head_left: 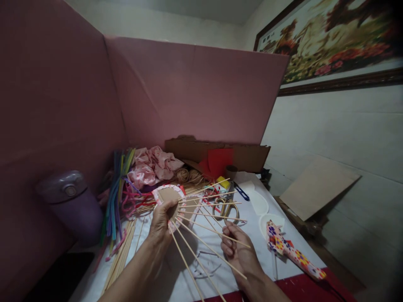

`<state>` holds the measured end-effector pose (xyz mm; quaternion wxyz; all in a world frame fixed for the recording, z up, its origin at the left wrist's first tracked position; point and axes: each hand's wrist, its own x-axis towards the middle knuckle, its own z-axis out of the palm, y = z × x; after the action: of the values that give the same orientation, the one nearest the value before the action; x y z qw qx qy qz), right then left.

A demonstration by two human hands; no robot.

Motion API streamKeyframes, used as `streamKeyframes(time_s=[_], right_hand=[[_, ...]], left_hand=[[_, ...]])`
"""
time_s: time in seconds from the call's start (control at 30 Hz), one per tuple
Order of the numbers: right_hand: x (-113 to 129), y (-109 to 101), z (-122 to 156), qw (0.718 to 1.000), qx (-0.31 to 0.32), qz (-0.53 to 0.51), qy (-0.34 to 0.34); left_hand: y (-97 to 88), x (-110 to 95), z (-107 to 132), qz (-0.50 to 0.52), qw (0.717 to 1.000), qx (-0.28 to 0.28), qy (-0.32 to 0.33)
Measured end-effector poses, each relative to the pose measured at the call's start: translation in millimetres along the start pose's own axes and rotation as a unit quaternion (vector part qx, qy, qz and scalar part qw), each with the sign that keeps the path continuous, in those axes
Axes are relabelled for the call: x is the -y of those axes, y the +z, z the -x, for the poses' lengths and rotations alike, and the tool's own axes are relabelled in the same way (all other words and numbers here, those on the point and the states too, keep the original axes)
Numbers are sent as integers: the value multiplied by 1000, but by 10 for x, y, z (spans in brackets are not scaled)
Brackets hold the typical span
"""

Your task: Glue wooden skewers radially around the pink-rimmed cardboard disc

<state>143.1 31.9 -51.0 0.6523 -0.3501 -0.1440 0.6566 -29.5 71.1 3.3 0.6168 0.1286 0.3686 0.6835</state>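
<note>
My left hand (161, 220) is closed on a rounded cardboard piece (168, 193) edged with pink-and-white patterned material, its thumb lying across the front. Several thin wooden sticks (214, 250) fan out from that piece to the right and toward me. Over on the right, my right hand (237, 247) has its fingers curled among the stick ends, with thumb and forefinger seeming to pinch one stick. Just beyond it lie scissors with gold-coloured handles (238, 209) on the white table covering (229, 268).
Left are a purple bottle (75, 209), pipe cleaners (118, 197) and loose sticks (121, 256). Behind sit pink cloth (154, 165), twine balls (182, 174), red paper (220, 161) and cardboard (248, 157). A blue cutter knife (242, 191) and a flower-patterned shape (296, 254) lie right.
</note>
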Motion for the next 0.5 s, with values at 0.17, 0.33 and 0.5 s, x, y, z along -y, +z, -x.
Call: streamKeyframes(time_s=[0.17, 0.33, 0.5], right_hand=[[-9, -14, -3, 1000, 3, 3, -7], [-15, -9, -16, 1000, 5, 7, -3], [-22, -8, -16, 1000, 8, 5, -14]], left_hand=[[34, -4, 36, 1, 1000, 0, -8], [20, 2, 11, -5, 1000, -6, -6], [-17, 3, -20, -17, 1000, 4, -17]])
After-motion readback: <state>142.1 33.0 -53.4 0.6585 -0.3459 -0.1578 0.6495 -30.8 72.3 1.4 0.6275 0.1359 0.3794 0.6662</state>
